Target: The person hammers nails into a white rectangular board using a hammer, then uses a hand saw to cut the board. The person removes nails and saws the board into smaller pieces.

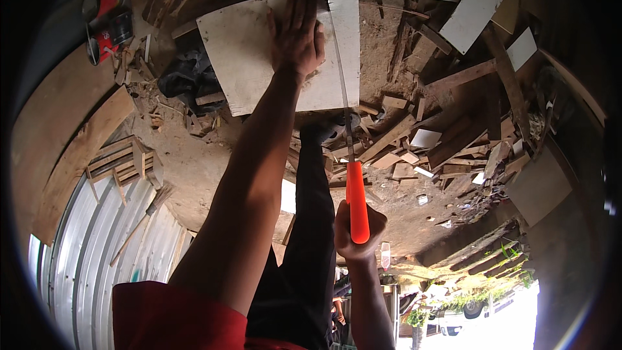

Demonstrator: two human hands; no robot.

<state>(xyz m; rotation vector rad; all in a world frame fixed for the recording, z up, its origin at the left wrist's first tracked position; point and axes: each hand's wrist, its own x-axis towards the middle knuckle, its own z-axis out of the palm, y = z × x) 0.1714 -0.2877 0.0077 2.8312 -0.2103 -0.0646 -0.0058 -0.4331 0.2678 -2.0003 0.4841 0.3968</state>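
A white-faced board lies in front of me, with pale wood showing along its far edge. My left hand rests flat on it, fingers stretched toward the far edge and thumb out to the side. In my right hand is a handsaw, gripped by its orange handle. The thin saw blade runs away from me across the board's right part, just right of my left hand. A cut line reaches in from the far edge by the blade's tip. What supports the board underneath is hidden.
Wood offcuts cover the dirt floor to the right, with white panel pieces beyond. Left are a dark crumpled bundle, red-and-black containers, a slatted wooden piece and corrugated metal sheet. My dark-trousered leg extends below the board.
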